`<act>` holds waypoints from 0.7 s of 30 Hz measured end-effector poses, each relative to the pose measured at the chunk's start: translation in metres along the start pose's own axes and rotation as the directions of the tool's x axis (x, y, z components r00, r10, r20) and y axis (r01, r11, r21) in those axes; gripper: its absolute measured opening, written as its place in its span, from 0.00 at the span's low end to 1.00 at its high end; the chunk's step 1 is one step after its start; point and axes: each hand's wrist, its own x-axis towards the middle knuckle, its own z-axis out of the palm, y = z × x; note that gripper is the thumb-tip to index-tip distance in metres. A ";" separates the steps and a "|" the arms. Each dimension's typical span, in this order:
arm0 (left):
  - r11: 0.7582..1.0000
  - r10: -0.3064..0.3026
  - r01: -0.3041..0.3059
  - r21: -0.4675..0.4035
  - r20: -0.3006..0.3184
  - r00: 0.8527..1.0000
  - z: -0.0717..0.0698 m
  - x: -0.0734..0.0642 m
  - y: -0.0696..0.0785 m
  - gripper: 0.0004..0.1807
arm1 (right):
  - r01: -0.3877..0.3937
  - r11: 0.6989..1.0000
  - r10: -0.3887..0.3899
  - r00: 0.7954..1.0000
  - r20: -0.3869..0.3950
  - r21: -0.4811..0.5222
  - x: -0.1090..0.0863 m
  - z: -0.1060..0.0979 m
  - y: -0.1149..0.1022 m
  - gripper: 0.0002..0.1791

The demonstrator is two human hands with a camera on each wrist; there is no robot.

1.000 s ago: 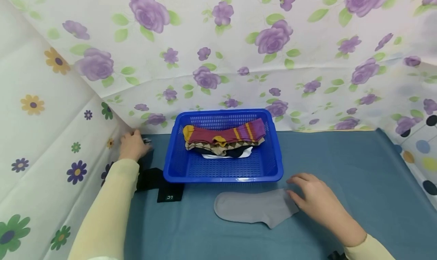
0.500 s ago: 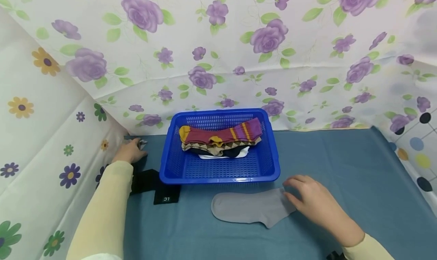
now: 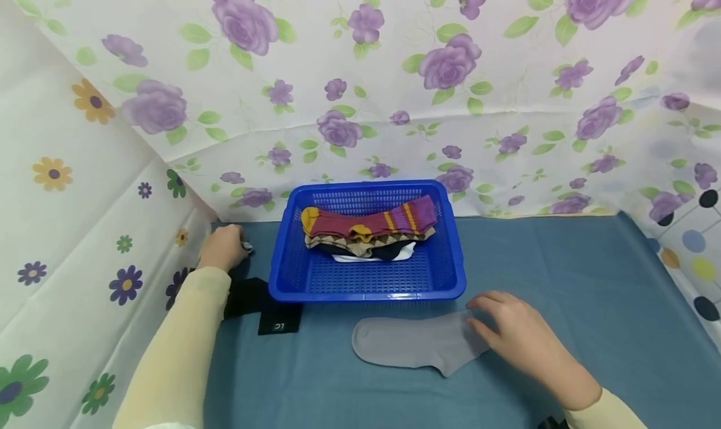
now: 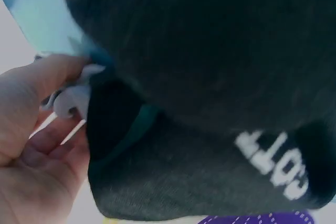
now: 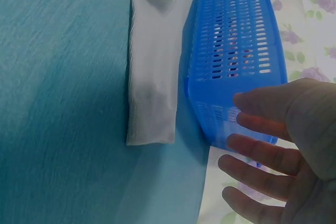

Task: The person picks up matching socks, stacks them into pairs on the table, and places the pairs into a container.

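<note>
My left hand [image 3: 222, 247] reaches to the back left corner and pinches a light grey piece of cloth [image 4: 73, 100] between thumb and fingers; most of it is hidden, so I cannot tell its kind. Dark socks [image 3: 245, 296], one with white lettering, lie just in front of that hand and fill much of the left wrist view. A grey sock [image 3: 405, 341] lies flat before the basket, its toe to the left. Over its cuff end hovers my right hand [image 3: 521, 335], fingers loosely bent and spread, holding nothing; in the right wrist view it is apart from the sock.
A blue plastic basket [image 3: 368, 297] stands against the flowered back sheet. Inside lie stacked socks, a maroon and purple one with yellow [image 3: 372, 222] on top. A flowered sheet [image 3: 126, 285] rises close beside the left arm.
The left hand has turned slightly, its fingers drawn in, and the bit of light cloth at its fingertips has shifted a little toward the front. The right hand has hardly moved.
</note>
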 end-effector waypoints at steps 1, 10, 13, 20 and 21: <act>1.000 0.005 -0.005 -0.006 -0.017 1.000 0.001 -0.001 0.001 0.08 | 0.003 1.000 -0.003 1.000 -0.001 0.002 0.000 0.000 -0.001 0.12; 0.993 0.030 -0.046 -0.108 -0.144 0.989 -0.015 -0.016 0.024 0.07 | 0.023 1.000 -0.021 0.991 -0.131 0.012 -0.002 -0.011 -0.013 0.09; 0.988 0.029 -0.060 -0.140 -0.214 0.976 -0.026 -0.026 0.039 0.07 | 0.016 1.000 -0.012 0.980 -0.196 0.019 -0.003 -0.015 -0.017 0.10; 0.943 0.016 -0.186 -0.277 -0.518 0.855 -0.049 -0.063 0.091 0.10 | 0.042 0.999 -0.029 0.957 -0.290 0.036 -0.001 -0.021 -0.025 0.09; 0.929 0.020 -0.220 -0.296 -0.556 0.831 -0.052 -0.069 0.100 0.10 | 0.048 0.998 -0.036 0.954 -0.297 0.035 -0.001 -0.021 -0.026 0.09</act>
